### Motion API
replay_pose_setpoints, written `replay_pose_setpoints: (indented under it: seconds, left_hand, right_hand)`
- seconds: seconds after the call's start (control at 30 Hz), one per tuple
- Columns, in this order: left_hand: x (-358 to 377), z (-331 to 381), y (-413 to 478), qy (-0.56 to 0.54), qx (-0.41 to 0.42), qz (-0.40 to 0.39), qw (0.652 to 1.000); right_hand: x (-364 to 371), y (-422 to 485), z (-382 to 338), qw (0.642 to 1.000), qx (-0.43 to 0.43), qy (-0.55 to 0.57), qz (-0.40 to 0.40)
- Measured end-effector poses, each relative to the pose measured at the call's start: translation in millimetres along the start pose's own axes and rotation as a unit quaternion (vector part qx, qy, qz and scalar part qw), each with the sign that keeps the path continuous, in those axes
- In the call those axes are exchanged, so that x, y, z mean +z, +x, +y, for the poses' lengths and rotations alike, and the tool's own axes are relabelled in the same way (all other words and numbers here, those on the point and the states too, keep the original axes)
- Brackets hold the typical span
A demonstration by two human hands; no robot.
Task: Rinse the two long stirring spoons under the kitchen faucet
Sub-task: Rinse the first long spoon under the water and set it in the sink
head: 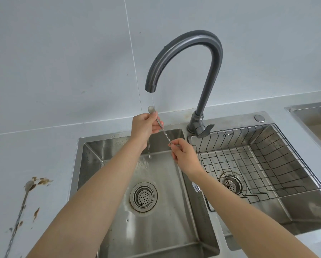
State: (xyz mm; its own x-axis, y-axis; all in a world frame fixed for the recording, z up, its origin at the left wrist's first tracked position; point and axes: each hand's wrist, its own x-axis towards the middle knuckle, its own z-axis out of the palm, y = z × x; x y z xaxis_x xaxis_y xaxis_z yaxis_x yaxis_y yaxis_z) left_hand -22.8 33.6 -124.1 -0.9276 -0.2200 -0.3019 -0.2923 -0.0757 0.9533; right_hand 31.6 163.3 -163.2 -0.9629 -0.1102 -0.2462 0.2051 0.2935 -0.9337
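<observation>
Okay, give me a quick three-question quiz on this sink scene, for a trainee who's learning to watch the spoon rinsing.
1. True or false: both hands hold the same spoon.
2. Which basin holds the wire rack: A) left, B) right?
3. Where does the second spoon lie?

Key:
1. True. The left hand grips near the bowl end under the faucet, where a thin stream falls; the right hand pinches the twisted handle lower down.
2. B, the right basin.
3. On the counter left of the sink, among brown stains.
</observation>
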Motion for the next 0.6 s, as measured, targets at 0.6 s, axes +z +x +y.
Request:
replay_pose_setpoints:
  seconds: [0.6]
  left_hand:
    - [-1,0,2,0.061,-0.012,0.014,0.998]
  right_hand:
    - [5,-13,15,1.000,0.020,-0.007,-0.005]
